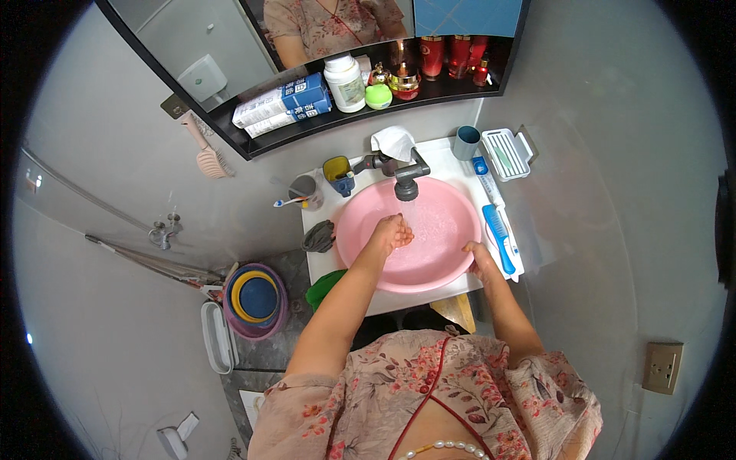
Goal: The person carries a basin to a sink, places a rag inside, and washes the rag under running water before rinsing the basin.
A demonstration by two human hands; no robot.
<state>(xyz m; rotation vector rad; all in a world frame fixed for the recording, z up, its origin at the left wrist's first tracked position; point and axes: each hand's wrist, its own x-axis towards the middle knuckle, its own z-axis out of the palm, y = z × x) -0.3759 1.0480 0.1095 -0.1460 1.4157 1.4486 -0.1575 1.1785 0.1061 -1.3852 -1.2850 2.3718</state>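
Note:
A pink plastic basin [428, 279] rests on the white washstand top [397, 302]. Above its far side hangs the spout of a black faucet [406, 187], and water runs down from it into the basin. My left hand [393, 232] is held over the basin beside the stream, fingers loosely curved and holding nothing. At the basin's right rim, my right hand [479, 261] grips the edge, the thumb over the top and the other fingers partly hidden below. Shallow, rippling water seems to cover the basin's bottom.
Right of the basin lie a blue comb [499, 238] and a toothpaste tube [487, 178]. A grey cloth [318, 236] and a toothbrush cup [306, 192] sit on the left. Overhead juts a black mirror cabinet shelf [368, 115] with bottles. Nested basins [256, 299] stand at lower left.

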